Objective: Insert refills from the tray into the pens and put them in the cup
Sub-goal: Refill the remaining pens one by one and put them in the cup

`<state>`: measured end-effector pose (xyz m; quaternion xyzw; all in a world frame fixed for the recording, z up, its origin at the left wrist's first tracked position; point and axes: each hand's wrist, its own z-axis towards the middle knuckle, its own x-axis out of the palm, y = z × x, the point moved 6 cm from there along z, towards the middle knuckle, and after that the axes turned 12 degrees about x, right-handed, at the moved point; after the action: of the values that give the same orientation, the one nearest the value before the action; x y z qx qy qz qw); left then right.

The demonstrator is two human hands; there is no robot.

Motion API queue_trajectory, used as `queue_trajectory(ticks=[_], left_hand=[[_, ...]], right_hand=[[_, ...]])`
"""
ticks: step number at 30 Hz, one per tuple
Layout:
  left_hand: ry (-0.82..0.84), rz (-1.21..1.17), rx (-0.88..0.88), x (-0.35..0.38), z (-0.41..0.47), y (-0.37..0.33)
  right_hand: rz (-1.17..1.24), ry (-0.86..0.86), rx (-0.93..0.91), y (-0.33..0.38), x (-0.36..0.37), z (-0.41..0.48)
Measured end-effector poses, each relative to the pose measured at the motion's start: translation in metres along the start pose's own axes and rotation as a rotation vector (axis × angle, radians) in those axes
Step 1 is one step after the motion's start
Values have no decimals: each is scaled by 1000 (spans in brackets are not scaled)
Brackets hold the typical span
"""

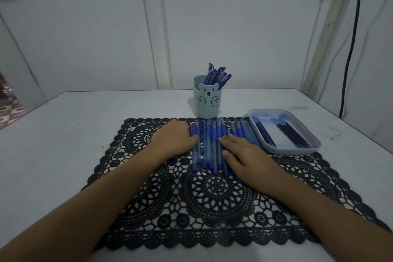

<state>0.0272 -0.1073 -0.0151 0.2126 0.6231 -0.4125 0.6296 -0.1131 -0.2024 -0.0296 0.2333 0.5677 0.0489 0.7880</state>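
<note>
Several blue pens lie side by side on a black lace mat. My left hand rests at the left edge of the row, thumb touching the outermost pen. My right hand lies flat on the right part of the row, fingers straight. Behind the pens stands a light blue bear cup with several capped pens in it. A grey tray at the right holds dark refills.
The mat lies on a white table whose back edge meets a white wall. A black cable hangs down the wall at the far right. Bare tabletop lies left of the mat.
</note>
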Motion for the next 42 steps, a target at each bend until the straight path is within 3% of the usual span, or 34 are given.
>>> queue_trajectory(ticks=[8,14,17,22,28,31,42], left_hand=[[42,57,9,-8,-5,-15],[-108,-36,17,-24,-21,-10],[-147,-57,147,-32,-38,-16],[-287,125,327,-23,-75,-18],[-428,108,615,-16,-95,-41],[-454,77,679,-14,-97,-49],[-378,88,769,-9,-100,-53]], right_hand=[[2,-4,2,1,-1,-1],[18,-11,1,0,-1,-1],[58,-76,-15,-1,-3,-1],[117,-237,-67,4,-15,-2],[-231,-329,-247,35,-19,-21],[-299,-343,-278,43,-22,-26],[-219,-91,-347,46,-16,-34]])
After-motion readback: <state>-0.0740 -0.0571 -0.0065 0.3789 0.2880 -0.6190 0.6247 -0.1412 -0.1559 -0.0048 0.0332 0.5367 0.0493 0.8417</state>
